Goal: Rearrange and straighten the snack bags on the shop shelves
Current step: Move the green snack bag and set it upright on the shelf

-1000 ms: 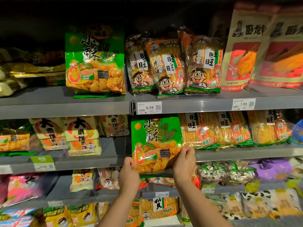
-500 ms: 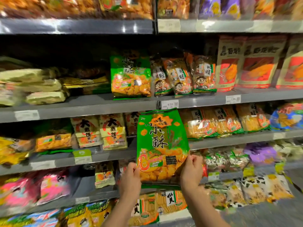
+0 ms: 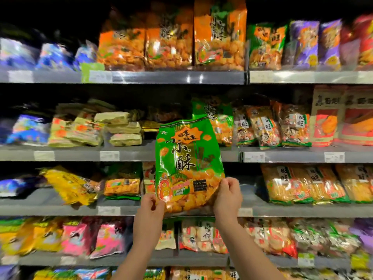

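Observation:
I hold a green snack bag point(image 3: 187, 158) upright in front of the shelves, clear of them. My left hand point(image 3: 150, 209) pinches its lower left corner and my right hand point(image 3: 229, 194) pinches its lower right corner. Behind the bag's top, a matching green bag point(image 3: 214, 116) stands on the second shelf point(image 3: 129, 155). A small orange-and-green bag point(image 3: 122, 186) stands on the third shelf, left of my held bag.
Orange snack bags point(image 3: 169, 45) fill the top shelf. Stacked pale packs point(image 3: 121, 128) lie on the second shelf at left, cartoon-face bags point(image 3: 270, 126) at right. A tilted yellow bag point(image 3: 70, 184) leans on the third shelf. Pink bags point(image 3: 92, 237) stand lower down.
Both hands have raised the green bag from the third shelf's level up in front of the second shelf. The view has tilted upward, showing a higher shelf.

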Available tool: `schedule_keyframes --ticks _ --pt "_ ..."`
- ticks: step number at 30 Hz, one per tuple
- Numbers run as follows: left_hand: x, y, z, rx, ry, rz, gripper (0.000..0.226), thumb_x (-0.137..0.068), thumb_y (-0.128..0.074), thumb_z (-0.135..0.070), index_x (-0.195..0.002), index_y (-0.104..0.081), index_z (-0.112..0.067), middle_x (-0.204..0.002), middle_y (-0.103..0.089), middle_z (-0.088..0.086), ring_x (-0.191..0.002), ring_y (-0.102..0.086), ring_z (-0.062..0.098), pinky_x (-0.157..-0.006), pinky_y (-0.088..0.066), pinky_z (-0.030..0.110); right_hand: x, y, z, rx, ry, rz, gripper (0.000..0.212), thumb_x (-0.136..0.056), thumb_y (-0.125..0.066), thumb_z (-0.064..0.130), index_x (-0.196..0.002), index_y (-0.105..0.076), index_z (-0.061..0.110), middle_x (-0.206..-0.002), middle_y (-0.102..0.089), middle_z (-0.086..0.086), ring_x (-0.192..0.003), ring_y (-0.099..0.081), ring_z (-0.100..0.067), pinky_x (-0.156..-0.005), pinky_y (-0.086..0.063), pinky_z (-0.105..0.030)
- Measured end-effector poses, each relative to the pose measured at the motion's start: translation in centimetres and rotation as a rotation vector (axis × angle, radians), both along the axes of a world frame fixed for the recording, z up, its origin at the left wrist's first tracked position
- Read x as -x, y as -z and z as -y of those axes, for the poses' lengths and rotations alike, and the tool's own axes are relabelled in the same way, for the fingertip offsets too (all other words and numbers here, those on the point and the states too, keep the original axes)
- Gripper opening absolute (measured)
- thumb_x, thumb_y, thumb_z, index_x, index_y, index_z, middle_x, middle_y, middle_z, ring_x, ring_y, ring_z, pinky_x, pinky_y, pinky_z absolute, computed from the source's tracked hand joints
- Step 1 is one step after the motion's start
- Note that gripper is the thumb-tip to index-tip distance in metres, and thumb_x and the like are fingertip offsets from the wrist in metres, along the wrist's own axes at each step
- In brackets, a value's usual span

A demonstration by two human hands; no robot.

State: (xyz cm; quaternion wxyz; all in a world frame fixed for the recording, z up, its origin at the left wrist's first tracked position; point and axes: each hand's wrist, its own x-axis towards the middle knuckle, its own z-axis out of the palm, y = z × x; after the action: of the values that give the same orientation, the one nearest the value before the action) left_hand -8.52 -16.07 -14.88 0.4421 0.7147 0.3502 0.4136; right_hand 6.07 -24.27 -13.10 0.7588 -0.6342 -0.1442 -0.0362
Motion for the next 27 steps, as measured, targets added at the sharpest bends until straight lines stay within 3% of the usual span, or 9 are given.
schedule_keyframes --ticks 4,8,11,14,16,19,21,25,27 --pt "-0.3 -2.4 -2.5 -0.041 -0.005 -0.062 0.049 -0.086 -0.06 -0.034 -0.129 -0.039 -0.022 -0.117 -0.051 -0.004 -0.103 -0.052 0.017 -0.076 -0.039 0.031 -1.3 -3.5 -4.1 -0.034 -0.062 0.068 0.028 -0.092 -0.043 0.009 -0.066 -0.043 0.019 -0.066 -0.045 0.004 -0.062 -0.039 -0.011 -0.06 -0.032 -0.029" --pt "-1.9 -4.0 -5.2 -0.143 -0.068 -0.123 0.074 -0.078 -0.071 -0.032 -0.139 -0.029 -0.023 -0.11 -0.048 -0.01 -0.1 -0.049 0.012 -0.082 -0.045 0.028 -3.3 -6.5 -8.4 -0.062 -0.135 0.104 0.024 -0.095 -0.04 0.013 -0.071 -0.044 0.018 -0.069 -0.044 0.004 -0.063 -0.038 -0.01 -0.06 -0.031 -0.03" --pt "-3.4 -4.8 -8.0 -0.202 -0.185 -0.186 0.078 -0.076 -0.069 -0.042 -0.14 -0.028 -0.023 -0.118 -0.053 0.002 -0.107 -0.053 0.021 -0.082 -0.051 0.035 -4.8 -8.6 -11.4 -0.08 -0.176 0.142 0.023 -0.097 -0.038 0.016 -0.075 -0.046 0.015 -0.07 -0.044 0.003 -0.065 -0.039 -0.013 -0.061 -0.031 -0.031" --pt "-4.9 -5.8 -10.3 -0.188 -0.203 -0.243 0.08 -0.084 -0.059 -0.046 -0.145 -0.015 -0.018 -0.09 -0.058 -0.001 -0.08 -0.058 0.017 -0.058 -0.044 0.024 -6.4 -10.0 -14.4 -0.079 -0.169 0.132 0.022 -0.097 -0.036 0.017 -0.082 -0.049 0.01 -0.073 -0.044 0.003 -0.07 -0.041 -0.013 -0.063 -0.032 -0.032" --pt "-6.0 -6.4 -11.3 -0.192 -0.189 -0.249 0.084 -0.086 -0.054 -0.046 -0.147 -0.005 -0.017 -0.082 -0.058 -0.009 -0.072 -0.056 0.011 -0.056 -0.042 0.023 -7.4 -10.6 -16.2 -0.075 -0.167 0.147 0.021 -0.098 -0.036 0.018 -0.085 -0.05 0.01 -0.075 -0.044 0.003 -0.075 -0.043 -0.017 -0.065 -0.033 -0.033" --pt "-7.9 -7.1 -12.8 -0.181 -0.151 -0.106 0.091 -0.088 -0.057 -0.037 -0.146 0.012 -0.023 -0.11 -0.063 -0.008 -0.08 -0.058 0.008 -0.069 -0.046 0.025 -8.8 -11.0 -18.4 -0.069 -0.155 0.152 0.019 -0.098 -0.035 0.018 -0.087 -0.049 0.011 -0.076 -0.044 0.004 -0.081 -0.044 -0.021 -0.07 -0.034 -0.033" --pt "-9.0 -7.5 -13.8 -0.212 -0.118 -0.093 0.092 -0.088 -0.057 -0.035 -0.145 0.015 -0.029 -0.13 -0.053 -0.004 -0.088 -0.056 0.006 -0.072 -0.043 0.019 -9.6 -11.1 -19.6 -0.062 -0.147 0.141 0.019 -0.098 -0.035 0.017 -0.084 -0.048 0.012 -0.074 -0.043 0.003 -0.075 -0.043 -0.019 -0.063 -0.033 -0.033" --pt "-11.0 -7.5 -15.9 -0.315 -0.008 -0.21 0.075 -0.09 -0.05 -0.041 -0.141 0.005 -0.048 -0.147 -0.036 -0.003 -0.123 -0.047 0.012 -0.093 -0.044 0.027 -11.0 -10.7 -21.6 -0.08 -0.139 0.171 0.02 -0.097 -0.035 0.014 -0.082 -0.048 0.009 -0.071 -0.042 0.003 -0.068 -0.039 -0.016 -0.058 -0.032 -0.025" --pt "-11.6 -7.3 -17.1 -0.345 0.033 -0.259 0.069 -0.091 -0.047 -0.041 -0.143 -0.001 -0.046 -0.147 -0.034 -0.003 -0.122 -0.047 0.011 -0.096 -0.043 0.028 -11.4 -10.6 -22.3 -0.078 -0.142 0.179 0.019 -0.098 -0.035 0.014 -0.087 -0.049 0.008 -0.071 -0.041 0.004 -0.065 -0.038 -0.013 -0.057 -0.032 -0.023"
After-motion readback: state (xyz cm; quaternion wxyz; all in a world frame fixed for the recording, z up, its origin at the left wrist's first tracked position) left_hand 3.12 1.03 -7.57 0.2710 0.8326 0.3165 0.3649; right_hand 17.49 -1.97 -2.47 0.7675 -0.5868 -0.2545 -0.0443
